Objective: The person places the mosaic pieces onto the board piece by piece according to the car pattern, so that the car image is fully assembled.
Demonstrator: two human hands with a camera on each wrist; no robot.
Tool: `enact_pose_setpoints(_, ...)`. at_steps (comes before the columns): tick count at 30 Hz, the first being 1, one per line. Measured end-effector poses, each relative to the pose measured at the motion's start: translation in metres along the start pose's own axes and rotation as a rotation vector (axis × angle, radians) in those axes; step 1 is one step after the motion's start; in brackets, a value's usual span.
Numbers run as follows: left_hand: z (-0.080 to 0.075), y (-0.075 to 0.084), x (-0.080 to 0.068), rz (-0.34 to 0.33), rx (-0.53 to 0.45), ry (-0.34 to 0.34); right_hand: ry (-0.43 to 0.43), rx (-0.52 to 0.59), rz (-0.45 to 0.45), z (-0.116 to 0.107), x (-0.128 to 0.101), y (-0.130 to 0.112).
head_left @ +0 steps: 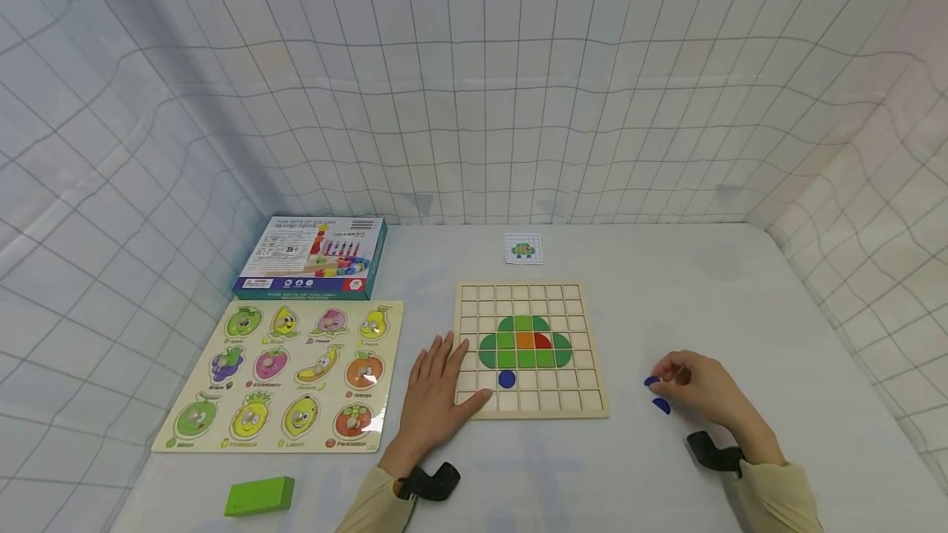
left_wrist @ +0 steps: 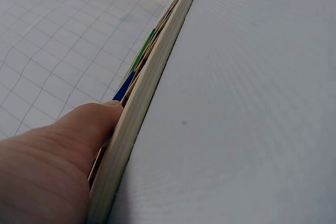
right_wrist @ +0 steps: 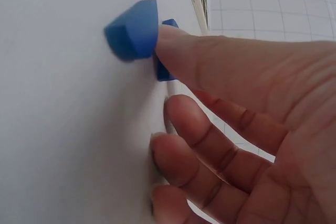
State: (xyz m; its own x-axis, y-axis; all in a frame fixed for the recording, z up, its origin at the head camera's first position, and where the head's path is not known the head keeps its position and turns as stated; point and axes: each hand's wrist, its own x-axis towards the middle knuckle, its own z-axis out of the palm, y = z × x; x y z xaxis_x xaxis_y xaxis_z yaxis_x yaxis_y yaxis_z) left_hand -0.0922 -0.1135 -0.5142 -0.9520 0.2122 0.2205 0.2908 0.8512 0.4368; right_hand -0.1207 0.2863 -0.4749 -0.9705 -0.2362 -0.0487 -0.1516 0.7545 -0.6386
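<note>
My left hand (head_left: 435, 393) lies spread over the left edge of the square wooden grid board (head_left: 598, 401), thumb near its lower side. In the left wrist view that thumb (left_wrist: 86, 127) rests on the board beside a blue piece (left_wrist: 124, 86). Green, orange and red pieces form a domed shape (head_left: 525, 342) on the grid, with a blue disc (head_left: 507, 379) below. Right of the board, my right hand (head_left: 699, 389) pinches a small blue piece (right_wrist: 167, 69) between thumb and forefinger, the forefinger mostly hidden. Another blue half-round piece (right_wrist: 134, 32) lies on the table beside the thumb.
A small pattern card (head_left: 523, 249) lies behind the board. To the left are a fruit puzzle board (head_left: 277, 377), a boxed toy set (head_left: 311, 257) behind it, and a green block (head_left: 259, 496) in front. Grid-patterned cloth (head_left: 518, 105) hangs behind the table.
</note>
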Motion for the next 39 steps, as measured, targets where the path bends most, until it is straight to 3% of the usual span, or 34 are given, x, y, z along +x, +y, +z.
enact_pose_setpoints(11,0.002,0.000,-0.001,0.003,0.006,0.004,0.065,-0.013,-0.001,0.006,-0.005,0.000)
enact_pose_setpoints(24,0.003,0.000,-0.001,0.003,0.000,0.005,0.075,-0.020,-0.009,0.013,-0.001,-0.011)
enact_pose_setpoints(39,0.001,-0.001,0.000,0.004,0.010,0.013,-0.028,0.119,-0.138,0.036,0.024,-0.054)
